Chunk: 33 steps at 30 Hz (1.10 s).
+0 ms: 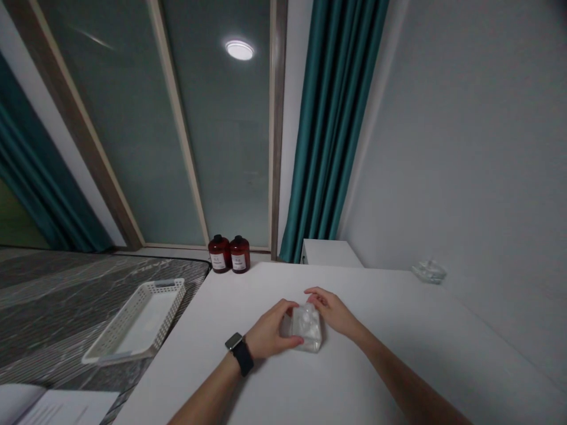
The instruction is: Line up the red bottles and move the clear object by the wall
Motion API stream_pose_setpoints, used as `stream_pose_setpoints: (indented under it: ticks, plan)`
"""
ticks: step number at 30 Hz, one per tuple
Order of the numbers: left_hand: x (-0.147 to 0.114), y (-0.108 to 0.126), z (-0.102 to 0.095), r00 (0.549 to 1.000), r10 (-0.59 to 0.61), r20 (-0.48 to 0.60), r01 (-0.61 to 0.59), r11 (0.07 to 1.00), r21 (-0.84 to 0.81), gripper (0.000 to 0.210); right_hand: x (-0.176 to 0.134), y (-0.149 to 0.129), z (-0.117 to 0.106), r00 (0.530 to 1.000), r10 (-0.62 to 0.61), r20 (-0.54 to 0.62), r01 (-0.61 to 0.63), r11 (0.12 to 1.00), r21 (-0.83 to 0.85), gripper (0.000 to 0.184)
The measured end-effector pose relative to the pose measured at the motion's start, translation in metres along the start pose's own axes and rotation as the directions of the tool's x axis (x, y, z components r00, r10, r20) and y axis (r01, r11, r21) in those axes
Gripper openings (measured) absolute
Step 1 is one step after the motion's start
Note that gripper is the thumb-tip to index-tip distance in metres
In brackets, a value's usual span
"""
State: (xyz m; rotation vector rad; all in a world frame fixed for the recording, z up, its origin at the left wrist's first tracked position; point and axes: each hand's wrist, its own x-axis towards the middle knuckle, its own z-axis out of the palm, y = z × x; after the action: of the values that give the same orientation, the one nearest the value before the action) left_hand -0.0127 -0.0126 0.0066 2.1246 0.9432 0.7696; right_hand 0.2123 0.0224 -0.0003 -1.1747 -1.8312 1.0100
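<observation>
A clear, squarish container (306, 328) with a shiny, see-through surface rests on the white table in front of me. My left hand (273, 332), with a dark watch on its wrist, grips its left side, thumb along the near part and fingers at the back. At the container's far right corner, the bent fingers of my right hand (330, 309) touch its upper edge, while the forefinger reaches out above it. Whether the right fingers pinch a separate lid or the body is too small to make out.
Two dark red bottles (239, 255) with black caps stand at the table's far left corner. A clear glass dish (429, 271) sits at the far right by the wall. Left of the white table (354, 372), a white basket (167, 324) and an open book (66, 407) lie on a dark patterned surface.
</observation>
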Motion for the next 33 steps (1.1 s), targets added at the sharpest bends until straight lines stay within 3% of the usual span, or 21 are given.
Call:
stream_pose_setpoints:
  ticks: [8, 13, 19, 27, 33]
  plan:
    - [-0.003, -0.001, 0.006, 0.999, 0.011, -0.035, -0.012, 1.0, -0.018, 0.058, -0.026, 0.0, 0.019, 0.981, -0.047, -0.189, 0.054, 0.998, 0.032, 0.034]
    - [-0.004, -0.002, 0.008, 0.999, 0.017, -0.048, -0.017, 1.0, -0.002, 0.059, -0.042, -0.01, 0.025, 0.905, -0.22, -0.365, 0.215, 0.975, -0.056, 0.033]
    - [-0.006, -0.003, 0.009, 0.997, 0.038, -0.061, -0.038, 0.999, -0.006, 0.059, -0.051, -0.026, 0.029, 0.868, -0.414, -0.272, 0.368, 0.907, -0.205, 0.03]
    - [-0.004, -0.001, 0.009, 0.997, 0.042, -0.065, -0.046, 0.998, -0.047, 0.057, -0.052, -0.032, 0.03, 0.859, -0.44, -0.263, 0.385, 0.892, -0.237, 0.029]
    - [-0.004, -0.005, 0.01, 0.996, 0.049, -0.071, -0.054, 0.996, -0.07, 0.057, -0.052, -0.029, 0.03, 0.888, -0.376, -0.265, 0.331, 0.922, -0.2, 0.03]
